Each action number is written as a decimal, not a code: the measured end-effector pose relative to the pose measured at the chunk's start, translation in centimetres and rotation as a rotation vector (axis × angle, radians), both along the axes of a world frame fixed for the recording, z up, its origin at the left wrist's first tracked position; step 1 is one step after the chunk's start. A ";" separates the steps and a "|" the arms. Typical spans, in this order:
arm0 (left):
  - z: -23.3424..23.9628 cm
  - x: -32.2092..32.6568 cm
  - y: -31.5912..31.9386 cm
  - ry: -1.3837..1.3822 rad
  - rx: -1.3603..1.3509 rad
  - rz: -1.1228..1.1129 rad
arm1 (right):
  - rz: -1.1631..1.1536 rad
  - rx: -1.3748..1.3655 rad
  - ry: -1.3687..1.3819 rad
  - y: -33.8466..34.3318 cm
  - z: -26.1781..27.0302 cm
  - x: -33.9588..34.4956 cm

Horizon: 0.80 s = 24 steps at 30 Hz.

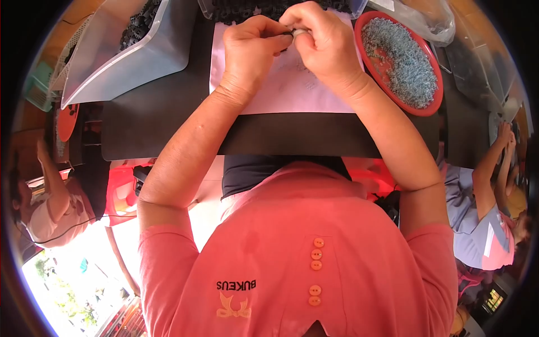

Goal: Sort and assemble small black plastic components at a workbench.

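Note:
Between the thumb and fingertips of my left hand (252,52) is a small dark part (288,33), mostly hidden by the fingers. My right hand (326,46) meets it from the other side, its fingertips pinched at the part's right end. A whitish wrap or cover shows on one right finger; which it is I cannot tell. Both hands are raised over a white sheet (269,99) on a dark tabletop (294,135). Several tiny metal pieces (310,85), apparently springs, lie on the sheet below my right hand.
At right sits a red oval basin (438,94) of small metal springs (414,73). A translucent bin (168,54) with black plastic parts (141,23) stands left; another bin (358,8) is at the far edge. A plastic bag (438,23) lies beyond the basin. Other people sit on both sides.

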<state>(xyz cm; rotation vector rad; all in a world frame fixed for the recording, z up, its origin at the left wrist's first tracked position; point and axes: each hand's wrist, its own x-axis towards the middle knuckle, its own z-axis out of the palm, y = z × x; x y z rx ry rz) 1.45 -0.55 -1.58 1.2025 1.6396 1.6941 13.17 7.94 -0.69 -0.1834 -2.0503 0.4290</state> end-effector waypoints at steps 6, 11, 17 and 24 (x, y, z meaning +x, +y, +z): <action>0.3 -0.8 0.3 -0.465 -0.020 -0.141 | 0.021 -0.401 -0.046 -0.8 1.2 1.3; 0.6 -0.7 0.5 -0.507 0.007 -0.180 | -0.207 0.158 -0.131 0.9 -0.4 1.5; 0.6 -0.4 0.4 -0.472 -0.048 -0.183 | -0.166 0.281 -0.075 1.4 -0.8 1.4; 1.4 -0.3 -0.7 -0.375 -0.017 -0.184 | -0.075 0.194 0.005 0.1 -1.2 1.0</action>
